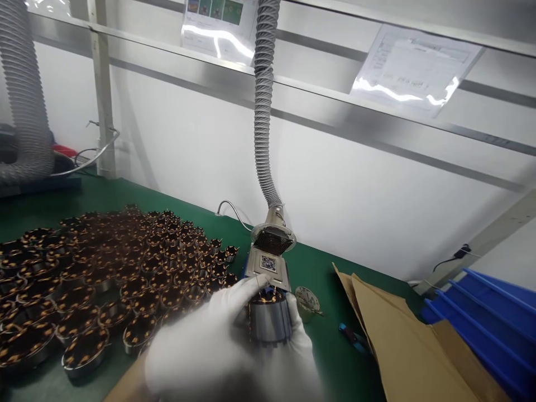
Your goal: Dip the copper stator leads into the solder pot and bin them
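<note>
A motor stator [271,322], a ring of grey metal with copper windings on top, is held between my two white-gloved hands. My left hand [209,332] reaches in from the lower left, its fingers closed against the stator's left side and upper rim. On the other side my right hand [299,343] grips the stator, partly hidden behind it. Just beyond stands a small metal soldering pot [257,258] with a square opening of shiny, mottled metal. The stator's far side is close to the pot's front edge; I cannot tell if they touch.
Many stators [138,259] cover the green table [322,257] on the left. A fume hose [263,111] with a round hood hangs above the pot. To the right are a small round cup [307,300], blue-handled cutters [352,338], brown cardboard [406,340] and blue trays [489,318].
</note>
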Demonstrator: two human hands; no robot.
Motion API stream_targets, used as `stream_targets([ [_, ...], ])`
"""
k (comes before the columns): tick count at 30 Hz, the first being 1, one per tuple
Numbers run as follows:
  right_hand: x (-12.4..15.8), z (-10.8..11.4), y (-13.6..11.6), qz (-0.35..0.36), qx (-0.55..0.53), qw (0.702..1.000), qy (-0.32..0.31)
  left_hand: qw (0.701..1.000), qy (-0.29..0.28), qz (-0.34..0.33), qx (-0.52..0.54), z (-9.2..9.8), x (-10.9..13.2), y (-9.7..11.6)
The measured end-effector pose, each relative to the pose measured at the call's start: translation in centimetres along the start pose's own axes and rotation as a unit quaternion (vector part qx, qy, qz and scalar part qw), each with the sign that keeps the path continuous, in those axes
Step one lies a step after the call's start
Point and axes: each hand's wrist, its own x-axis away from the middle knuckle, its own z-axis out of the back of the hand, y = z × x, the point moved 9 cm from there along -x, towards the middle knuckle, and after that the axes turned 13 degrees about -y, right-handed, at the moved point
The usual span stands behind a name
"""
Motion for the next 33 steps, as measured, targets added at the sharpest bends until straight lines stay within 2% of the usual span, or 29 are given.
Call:
stream_targets([
  [1,0.0,0.3,-0.1,0.012,0.004,1.0,0.012,1.0,-0.001,0.0,-0.001,-0.3,0.0,0.3],
  [3,0.1,0.7,0.1,0.002,0.011,1.0,0.025,0.995,0.044,0.008,0.092,-0.2,0.1,-0.2],
  [6,0.3,0.7,0.9,-0.044,0.016,0.999,0.022,0.952,0.181,0.006,0.248,1.3,0.7,-2.2],
  [9,0.3,0.8,1.1,-0.046,0.005,0.999,0.028,0.912,0.281,0.002,0.299,3.0,1.4,-3.6],
  [11,0.2,0.7,0.9,-0.035,0.019,0.999,0.027,0.898,0.283,-0.021,0.337,3.4,1.2,-3.3],
  [13,0.1,0.8,0.4,-0.018,0.084,0.996,0.023,0.904,0.217,-0.025,0.368,2.3,0.3,-2.2],
  [15,0.0,1.0,-0.4,0.011,0.179,0.983,0.032,0.918,0.148,0.017,0.369,0.5,-0.2,-1.7],
  [16,0.0,1.1,-0.8,0.027,0.22,0.974,0.04,0.926,0.146,0.035,0.347,0.1,-0.1,-1.8],
  [18,0.2,1.3,-1.4,0.058,0.275,0.958,0.054,0.931,0.217,0.044,0.291,1.0,0.8,-2.2],
  [20,0.3,1.4,-1.6,0.074,0.301,0.949,0.06,0.921,0.303,0.03,0.244,2.8,2.0,-2.6],
  [22,0.9,1.3,-2.4,0.11,0.376,0.916,0.087,0.906,0.343,-0.005,0.249,4.3,2.6,-2.7],
  [23,1.3,1.1,-3.0,0.141,0.436,0.882,0.112,0.903,0.336,-0.03,0.267,4.7,2.5,-2.5],
  [24,1.9,0.7,-3.6,0.175,0.499,0.837,0.14,0.905,0.301,-0.05,0.295,4.5,2.0,-2.3],
  [26,2.9,-0.3,-4.2,0.231,0.595,0.749,0.18,0.912,0.192,-0.051,0.36,2.6,0.5,-1.9],
  [27,3.1,-0.6,-4.0,0.245,0.619,0.722,0.187,0.909,0.158,-0.035,0.383,1.5,0.1,-2.0],
  [28,3.1,-0.8,-3.8,0.252,0.636,0.705,0.187,0.903,0.151,-0.021,0.402,0.6,-0.1,-2.3],
  [30,3.1,-1.3,-3.3,0.264,0.667,0.673,0.179,0.883,0.206,-0.013,0.422,0.3,0.2,-3.2],
  [33,3.4,-1.9,-3.6,0.297,0.709,0.613,0.183,0.846,0.289,-0.036,0.447,1.4,1.1,-3.9],
])
